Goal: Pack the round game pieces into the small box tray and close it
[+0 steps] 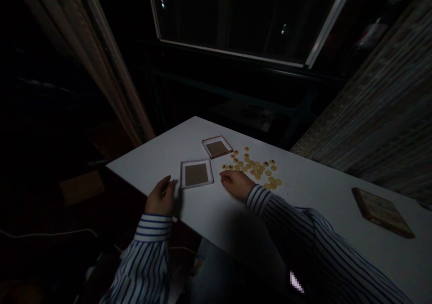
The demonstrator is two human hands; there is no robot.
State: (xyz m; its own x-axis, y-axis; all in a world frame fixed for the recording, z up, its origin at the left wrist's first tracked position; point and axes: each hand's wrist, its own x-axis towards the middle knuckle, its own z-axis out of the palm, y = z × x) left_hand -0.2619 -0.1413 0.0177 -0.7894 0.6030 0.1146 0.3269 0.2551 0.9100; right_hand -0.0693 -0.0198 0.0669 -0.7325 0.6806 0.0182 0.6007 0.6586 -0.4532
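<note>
Round wooden Chinese chess pieces (pixel 257 169) lie scattered on the white table, some with red or dark characters facing up. My right hand (pixel 238 184) rests at their near left edge, fingers curled together and pointing left. Whatever it holds, if anything, is hidden. Left of it sits a shallow square box (pixel 182 173) with pale walls and a brown bottom, nothing in it. Behind that box stands a similar shallow tray (pixel 231 151), also bare inside. My left hand (pixel 160 198) hovers by the nearer box's left side, fingers loosely bent and apart, with nothing visible between them.
A brown-edged flat box with a patterned top (pixel 383 211) lies on the right of the white table (pixel 317 182). The table's left corner and near edge are close to my left hand. Curtains (pixel 367 79) hang beside a dark window. The room is dim.
</note>
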